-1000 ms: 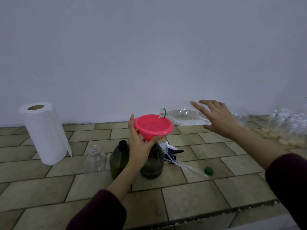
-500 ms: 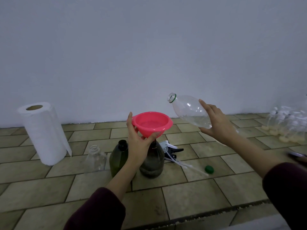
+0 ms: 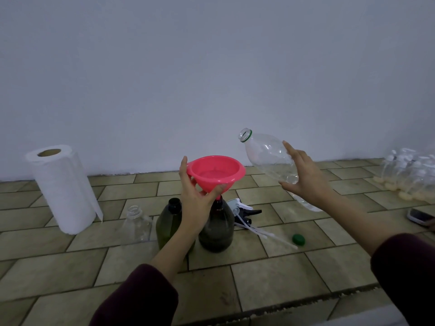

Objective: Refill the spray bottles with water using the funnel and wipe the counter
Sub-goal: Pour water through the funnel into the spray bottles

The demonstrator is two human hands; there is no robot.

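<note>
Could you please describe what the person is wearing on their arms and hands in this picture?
Both arms wear dark maroon long sleeves, pushed up so the forearms are bare. The left hand and right hand are bare: no gloves, rings, watch or markings visible.

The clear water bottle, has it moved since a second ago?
Yes. The water bottle has tipped back, mouth up, away from the pink funnel.
</note>
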